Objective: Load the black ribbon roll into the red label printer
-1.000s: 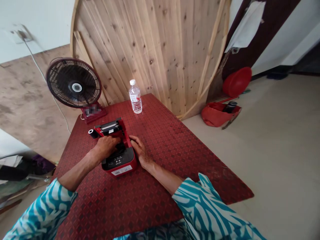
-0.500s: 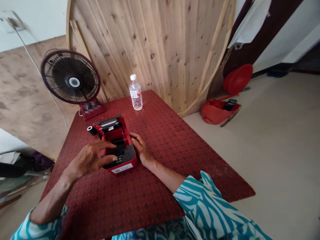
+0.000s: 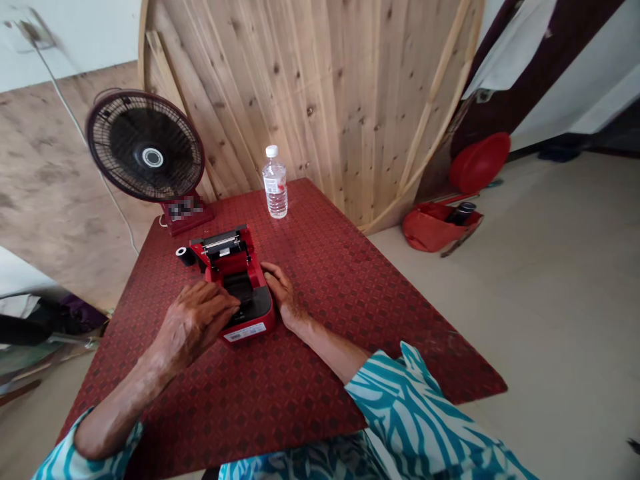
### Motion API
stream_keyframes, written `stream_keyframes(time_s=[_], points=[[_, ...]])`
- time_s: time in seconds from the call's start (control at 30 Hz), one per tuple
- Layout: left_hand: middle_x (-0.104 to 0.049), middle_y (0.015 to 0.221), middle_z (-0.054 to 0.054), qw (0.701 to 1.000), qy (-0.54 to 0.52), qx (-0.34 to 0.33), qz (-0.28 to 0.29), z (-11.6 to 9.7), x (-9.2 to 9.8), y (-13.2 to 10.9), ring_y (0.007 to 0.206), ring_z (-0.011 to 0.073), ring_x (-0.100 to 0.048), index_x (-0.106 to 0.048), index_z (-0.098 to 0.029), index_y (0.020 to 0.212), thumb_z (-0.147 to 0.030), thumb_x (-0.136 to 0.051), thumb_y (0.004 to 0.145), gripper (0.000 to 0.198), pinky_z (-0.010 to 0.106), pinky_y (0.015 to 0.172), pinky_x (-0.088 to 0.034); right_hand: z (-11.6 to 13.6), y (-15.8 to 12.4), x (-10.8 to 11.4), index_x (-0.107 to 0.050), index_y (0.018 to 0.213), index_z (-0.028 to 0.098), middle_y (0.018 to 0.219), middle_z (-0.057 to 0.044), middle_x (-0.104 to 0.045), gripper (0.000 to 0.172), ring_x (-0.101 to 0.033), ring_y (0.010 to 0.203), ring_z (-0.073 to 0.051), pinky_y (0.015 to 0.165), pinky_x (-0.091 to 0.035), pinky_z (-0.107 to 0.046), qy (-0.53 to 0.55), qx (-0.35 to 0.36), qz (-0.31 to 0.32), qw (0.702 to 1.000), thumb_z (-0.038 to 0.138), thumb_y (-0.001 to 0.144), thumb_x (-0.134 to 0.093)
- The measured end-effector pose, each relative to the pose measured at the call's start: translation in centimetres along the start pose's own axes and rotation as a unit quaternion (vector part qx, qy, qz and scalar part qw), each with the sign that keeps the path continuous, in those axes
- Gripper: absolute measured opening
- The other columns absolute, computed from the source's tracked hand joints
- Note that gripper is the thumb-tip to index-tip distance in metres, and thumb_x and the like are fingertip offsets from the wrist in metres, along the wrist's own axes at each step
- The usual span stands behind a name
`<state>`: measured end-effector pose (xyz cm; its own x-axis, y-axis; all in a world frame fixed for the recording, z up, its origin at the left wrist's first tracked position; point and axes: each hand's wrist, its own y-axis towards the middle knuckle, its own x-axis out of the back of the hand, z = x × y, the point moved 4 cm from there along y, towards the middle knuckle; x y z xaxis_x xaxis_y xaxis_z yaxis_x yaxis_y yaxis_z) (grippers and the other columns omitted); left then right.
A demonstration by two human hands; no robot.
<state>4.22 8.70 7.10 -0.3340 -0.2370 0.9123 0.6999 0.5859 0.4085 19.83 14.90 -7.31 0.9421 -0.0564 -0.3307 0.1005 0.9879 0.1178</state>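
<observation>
A red and black label printer (image 3: 245,323) stands on the table with its lid (image 3: 223,245) raised, showing a dark inner compartment. My left hand (image 3: 200,313) reaches over its front left edge. Thumb and fingers are drawn together in a pinch at the black front part; whatever lies between the tips is too small or hidden to make out. Along the printer's right side, my right hand (image 3: 283,293) steadies the body, its fingers curled against the wall. Just left of the lid lies a small black roll (image 3: 185,256) with a pale end.
A plastic water bottle (image 3: 275,187) stands toward the back of the patterned red table (image 3: 320,373). Behind the printer at left is a fan (image 3: 150,157). A large round wooden board (image 3: 320,100) leans behind. On the floor at right sits a red bag (image 3: 430,230).
My left hand has moved slightly right, and its spread thumb and fingers have closed into a pinch at the printer's front part. My right hand stays at the printer's side.
</observation>
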Motion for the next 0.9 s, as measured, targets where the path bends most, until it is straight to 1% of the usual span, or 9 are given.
stream_keyframes(time_s=[0.27,0.43,0.53,0.63,0.67,0.7,0.77,0.83,0.9], points=[[-0.067,0.084,0.004,0.999,0.051,-0.014,-0.007,-1.7,-0.4,-1.0,0.074,0.0176,-0.058,-0.068,-0.019,0.093,-0.02,-0.049,0.097,0.019,0.03,0.065,-0.037,0.2,0.1,0.0,-0.067,0.109,0.029,0.12,-0.001,-0.066,0.031,-0.054,0.12,-0.023,0.104,-0.04,-0.04,0.004,0.007,0.001,1.0,0.044,0.084,-0.057],[-0.067,0.082,0.004,0.997,0.066,-0.021,-0.014,-2.0,-0.4,-1.2,0.073,0.0183,-0.057,-0.067,-0.017,0.093,-0.017,-0.048,0.097,0.02,0.031,0.065,-0.036,-0.3,-0.3,0.0,-0.067,0.11,0.03,0.123,-0.001,-0.066,0.033,-0.055,0.12,-0.023,0.104,-0.041,-0.041,0.006,0.001,0.006,1.0,0.047,0.083,-0.059],[-0.068,0.082,0.005,0.997,0.069,-0.029,-0.016,-2.2,-0.4,-1.5,0.075,0.0185,-0.058,-0.068,-0.017,0.096,-0.018,-0.046,0.097,0.021,0.031,0.066,-0.037,-0.1,0.5,0.1,-0.066,0.112,0.03,0.122,-0.001,-0.066,0.037,-0.055,0.12,-0.023,0.105,-0.04,-0.042,0.006,0.005,0.0,1.0,0.05,0.082,-0.058],[-0.069,0.087,0.005,0.996,0.077,-0.028,-0.027,-2.6,-0.6,-2.1,0.078,0.0188,-0.059,-0.067,-0.017,0.101,-0.016,-0.046,0.097,0.022,0.032,0.069,-0.039,1.4,3.3,0.2,-0.064,0.114,0.03,0.127,-0.003,-0.064,0.045,-0.054,0.121,-0.024,0.105,-0.039,-0.044,-0.006,0.023,-0.039,0.999,0.058,0.081,-0.055],[-0.069,0.09,0.006,0.996,0.078,-0.022,-0.031,-2.7,-0.7,-2.3,0.08,0.0188,-0.059,-0.067,-0.017,0.103,-0.015,-0.047,0.097,0.021,0.033,0.07,-0.039,2.2,4.4,0.0,-0.063,0.117,0.031,0.131,-0.002,-0.061,0.048,-0.053,0.123,-0.024,0.106,-0.038,-0.044,-0.015,0.033,-0.038,0.999,0.06,0.08,-0.055],[-0.069,0.092,0.006,0.996,0.079,-0.014,-0.034,-2.7,-0.9,-2.6,0.081,0.0188,-0.059,-0.067,-0.017,0.105,-0.015,-0.047,0.096,0.021,0.033,0.071,-0.039,3.1,5.6,-0.3,-0.063,0.118,0.032,0.132,-0.002,-0.061,0.049,-0.053,0.123,-0.024,0.106,-0.038,-0.044,-0.022,0.046,-0.031,0.998,0.062,0.08,-0.054],[-0.069,0.096,0.006,0.996,0.08,0.003,-0.04,-2.9,-1.2,-3.0,0.083,0.0189,-0.059,-0.066,-0.018,0.109,-0.016,-0.049,0.096,0.022,0.033,0.071,-0.04,4.9,7.4,-1.2,-0.066,0.112,0.033,0.128,0.0,-0.063,0.048,-0.053,0.122,-0.023,0.106,-0.037,-0.044,-0.037,0.058,0.012,0.998,0.065,0.079,-0.052],[-0.068,0.097,0.007,0.996,0.081,0.013,-0.047,-3.1,-1.4,-3.3,0.084,0.0194,-0.059,-0.066,-0.019,0.111,-0.016,-0.05,0.095,0.022,0.033,0.071,-0.04,6.1,8.0,-1.9,-0.071,0.1,0.031,0.119,-0.001,-0.067,0.046,-0.055,0.118,-0.023,0.105,-0.037,-0.043,-0.053,0.062,0.04,0.996,0.067,0.081,-0.048],[-0.068,0.098,0.007,0.995,0.084,0.014,-0.055,-3.2,-1.6,-3.5,0.087,0.0204,-0.059,-0.066,-0.018,0.112,-0.015,-0.052,0.094,0.023,0.034,0.073,-0.041,6.9,7.4,-2.0,-0.072,0.091,0.03,0.11,-0.001,-0.069,0.045,-0.056,0.114,-0.023,0.104,-0.037,-0.042,-0.069,0.065,0.041,0.995,0.065,0.082,-0.046]])
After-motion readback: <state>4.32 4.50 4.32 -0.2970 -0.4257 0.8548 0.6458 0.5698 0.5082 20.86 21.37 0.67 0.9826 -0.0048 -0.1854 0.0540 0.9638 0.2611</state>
